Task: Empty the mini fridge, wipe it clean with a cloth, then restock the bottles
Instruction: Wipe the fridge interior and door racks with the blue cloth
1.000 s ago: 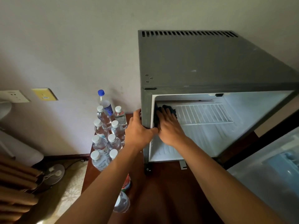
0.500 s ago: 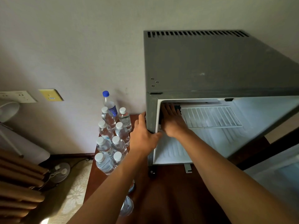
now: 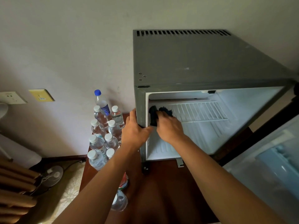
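Wiping the inside left wall of the fridge

Keep your right hand flat on the dark cloth, fingers curled over it, and sweep evenly into the corners. Your left hand grips the cabinet's front edge, at 9 o'clock from the cloth; hold it steady. The bottles wait farther out at 9 o'clock, on the table.

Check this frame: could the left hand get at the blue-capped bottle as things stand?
Probably yes, with care. The left hand grips the fridge's front edge, and the blue-capped bottle stands close beside it by the wall. White-capped bottles crowd in front, so reaching over them seems needed.
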Action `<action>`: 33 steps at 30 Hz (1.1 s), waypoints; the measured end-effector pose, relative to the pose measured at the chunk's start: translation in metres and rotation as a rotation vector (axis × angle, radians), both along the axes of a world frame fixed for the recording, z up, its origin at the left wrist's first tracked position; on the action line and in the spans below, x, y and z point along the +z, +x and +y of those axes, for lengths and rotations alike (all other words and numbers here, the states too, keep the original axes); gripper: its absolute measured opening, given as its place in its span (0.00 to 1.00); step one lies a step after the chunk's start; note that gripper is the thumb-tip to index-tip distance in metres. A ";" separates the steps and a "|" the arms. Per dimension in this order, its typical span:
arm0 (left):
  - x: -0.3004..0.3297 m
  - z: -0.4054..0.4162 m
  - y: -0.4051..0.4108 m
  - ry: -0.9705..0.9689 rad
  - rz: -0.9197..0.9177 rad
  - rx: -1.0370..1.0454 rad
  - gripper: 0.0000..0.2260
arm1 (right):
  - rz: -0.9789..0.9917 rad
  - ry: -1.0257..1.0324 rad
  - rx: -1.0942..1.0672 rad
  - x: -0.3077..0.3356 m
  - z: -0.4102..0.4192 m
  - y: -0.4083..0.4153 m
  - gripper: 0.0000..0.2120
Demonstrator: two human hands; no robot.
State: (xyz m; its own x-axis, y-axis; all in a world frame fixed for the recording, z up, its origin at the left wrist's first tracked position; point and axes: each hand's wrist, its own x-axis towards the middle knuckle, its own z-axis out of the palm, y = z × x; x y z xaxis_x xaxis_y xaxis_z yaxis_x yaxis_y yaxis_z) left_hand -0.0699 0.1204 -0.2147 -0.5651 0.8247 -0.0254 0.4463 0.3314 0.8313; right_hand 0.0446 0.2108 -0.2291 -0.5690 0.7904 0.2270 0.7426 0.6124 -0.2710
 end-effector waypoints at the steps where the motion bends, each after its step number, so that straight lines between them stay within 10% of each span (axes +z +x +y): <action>1: 0.000 0.000 0.000 0.004 -0.004 0.001 0.31 | -0.003 0.020 -0.024 0.001 -0.005 0.003 0.16; 13: -0.003 0.001 -0.002 0.013 -0.040 -0.025 0.33 | 0.282 0.246 -0.240 0.027 0.011 0.018 0.21; 33: -0.007 0.002 -0.001 0.026 -0.027 0.006 0.34 | -0.249 -0.145 0.046 -0.018 0.056 -0.011 0.27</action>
